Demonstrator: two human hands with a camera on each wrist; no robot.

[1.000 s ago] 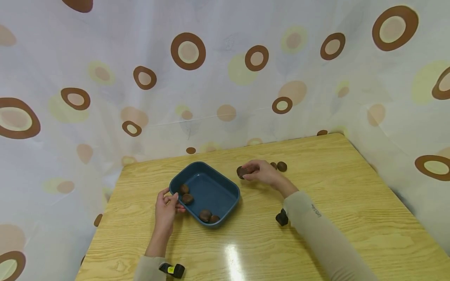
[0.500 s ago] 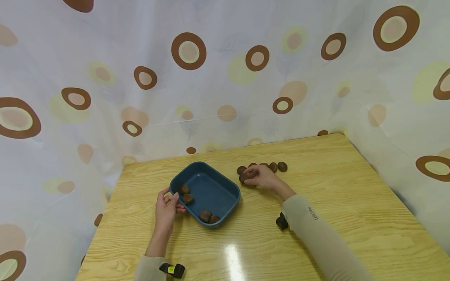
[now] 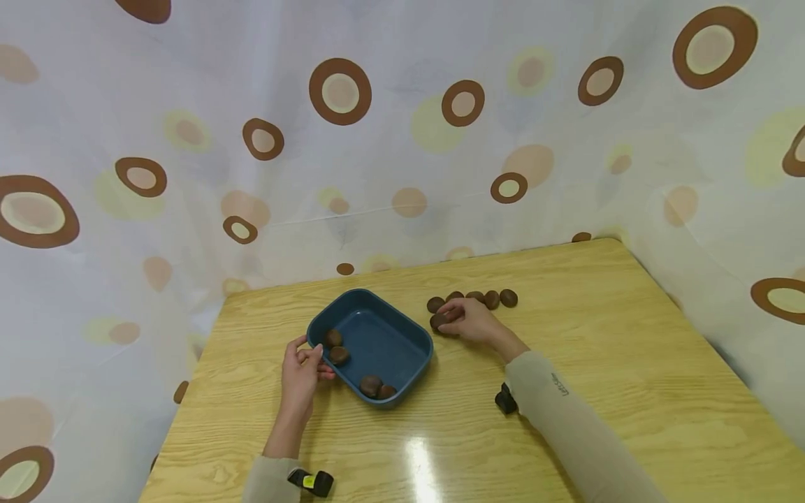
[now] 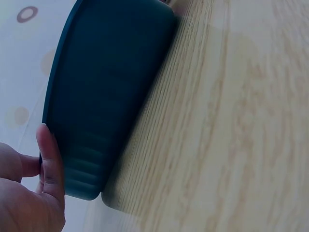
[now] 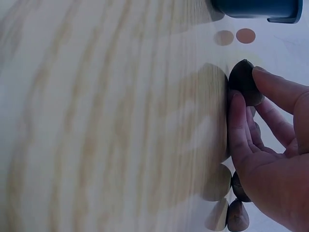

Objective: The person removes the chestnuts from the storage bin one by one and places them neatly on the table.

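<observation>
My left hand (image 3: pixel 300 374) grips the left rim of a dark blue rectangular tub (image 3: pixel 404 334), thumb over the edge and fingers outside it. Inside the tub lie several brown chestnuts (image 3: pixel 371 385), some by the left wall and some at the near corner. My right hand (image 3: pixel 473 321) pinches another chestnut (image 5: pixel 245 79) between thumb and fingers, low at the table right of the tub. In the right wrist view its pointed tip faces up. Just behind that hand several chestnuts (image 3: pixel 509 298) stand in a row, partly hidden by the fingers.
The wood-grain table (image 3: pixel 566 391) carries everything. A white curtain (image 3: pixel 377 154) with brown ring patterns rises behind its back edge and along both sides. Each sleeve bears a black wrist camera (image 3: pixel 506 399).
My right hand has shifted slightly toward the table's front with the chestnut, and more of the row behind it shows. My left hand and the tub stay put.
</observation>
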